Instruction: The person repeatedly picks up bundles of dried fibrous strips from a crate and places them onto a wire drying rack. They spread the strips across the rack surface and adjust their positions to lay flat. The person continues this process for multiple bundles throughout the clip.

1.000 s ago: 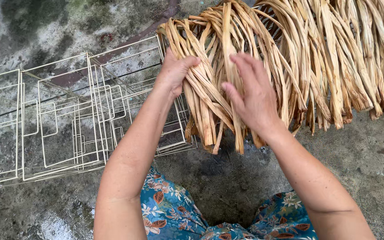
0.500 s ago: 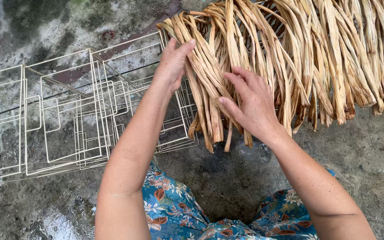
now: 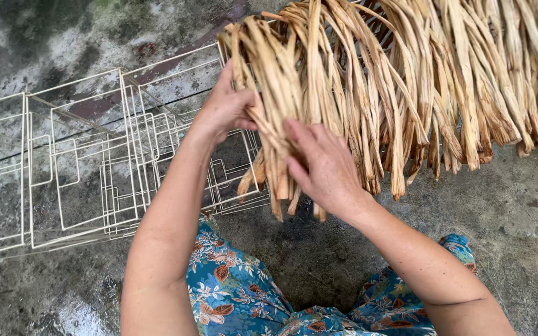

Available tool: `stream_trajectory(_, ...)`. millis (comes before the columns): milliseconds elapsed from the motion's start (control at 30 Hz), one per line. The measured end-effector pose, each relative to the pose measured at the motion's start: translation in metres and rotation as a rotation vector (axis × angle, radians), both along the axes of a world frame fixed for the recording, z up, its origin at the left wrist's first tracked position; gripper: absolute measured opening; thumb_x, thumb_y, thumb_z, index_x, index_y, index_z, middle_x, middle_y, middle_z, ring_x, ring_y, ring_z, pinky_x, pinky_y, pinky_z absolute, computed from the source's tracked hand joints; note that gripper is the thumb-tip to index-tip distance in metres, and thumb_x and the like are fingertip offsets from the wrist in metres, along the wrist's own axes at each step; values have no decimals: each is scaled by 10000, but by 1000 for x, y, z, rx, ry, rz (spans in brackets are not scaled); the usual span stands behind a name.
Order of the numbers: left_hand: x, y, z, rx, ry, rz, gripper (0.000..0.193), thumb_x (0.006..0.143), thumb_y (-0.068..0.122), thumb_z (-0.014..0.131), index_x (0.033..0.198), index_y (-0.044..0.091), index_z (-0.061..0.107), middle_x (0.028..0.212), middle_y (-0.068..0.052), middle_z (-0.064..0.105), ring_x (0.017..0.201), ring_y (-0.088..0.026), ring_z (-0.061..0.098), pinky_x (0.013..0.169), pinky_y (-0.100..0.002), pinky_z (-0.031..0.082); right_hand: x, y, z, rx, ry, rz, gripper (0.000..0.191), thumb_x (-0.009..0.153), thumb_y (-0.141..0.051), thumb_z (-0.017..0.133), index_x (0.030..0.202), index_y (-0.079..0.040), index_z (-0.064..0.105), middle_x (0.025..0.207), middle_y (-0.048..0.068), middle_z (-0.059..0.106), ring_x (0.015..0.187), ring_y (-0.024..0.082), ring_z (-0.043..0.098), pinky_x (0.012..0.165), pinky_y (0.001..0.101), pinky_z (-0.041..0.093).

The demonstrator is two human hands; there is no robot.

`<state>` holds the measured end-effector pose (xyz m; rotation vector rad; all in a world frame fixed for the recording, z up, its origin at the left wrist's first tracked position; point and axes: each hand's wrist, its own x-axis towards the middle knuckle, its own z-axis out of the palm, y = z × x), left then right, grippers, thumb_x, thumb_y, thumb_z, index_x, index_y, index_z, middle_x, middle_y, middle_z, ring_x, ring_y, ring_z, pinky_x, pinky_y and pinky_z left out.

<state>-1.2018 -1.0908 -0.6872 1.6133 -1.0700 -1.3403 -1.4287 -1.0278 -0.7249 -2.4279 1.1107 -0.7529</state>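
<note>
A broad bundle of dried tan plant strips lies across the top of the view on a concrete floor, its cut ends pointing toward me. My left hand grips the left edge of a clump of strips, thumb wrapped over it. My right hand presses on the same clump from the right, fingers closing around its lower ends. The clump stands apart from the rest of the bundle.
Stacked white wire frames lie flat on the floor at the left, under my left forearm. Grey stained concrete runs around everything. My blue floral clothing shows at the bottom.
Both hands have drawn together on the leftmost strips, gathering them into a clump. My right hand slid left and down; the view has shifted slightly.
</note>
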Motion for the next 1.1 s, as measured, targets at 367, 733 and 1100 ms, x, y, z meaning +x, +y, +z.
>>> stream_trajectory(367,-64,25,21,161,-870,-258,1295,868,625,676,1610,70,-230,1150,-253,690,660,-203,545,550,-289,468,-35,-18,-5,317,87,-240,416,1005,-330,697,1335,-114,565,923,55,708,741,170,694,567,298,572)
stream_trajectory(733,-30,16,-14,-27,259,-5,1203,737,-78,643,1610,301,-93,1706,-166,103,1142,-369,623,822,-410,618,-72,-37,6,405,-98,-323,404,941,-72,611,1344,-111,601,889,45,687,712,157,665,625,313,567)
stream_trajectory(1100,-44,36,42,16,-557,-241,1140,838,153,749,1600,291,-88,1695,-93,95,1551,-282,122,1247,-456,143,-44,1,11,-245,-201,212,446,978,-305,631,1361,-82,590,1368,102,601,1170,342,656,1008,466,526)
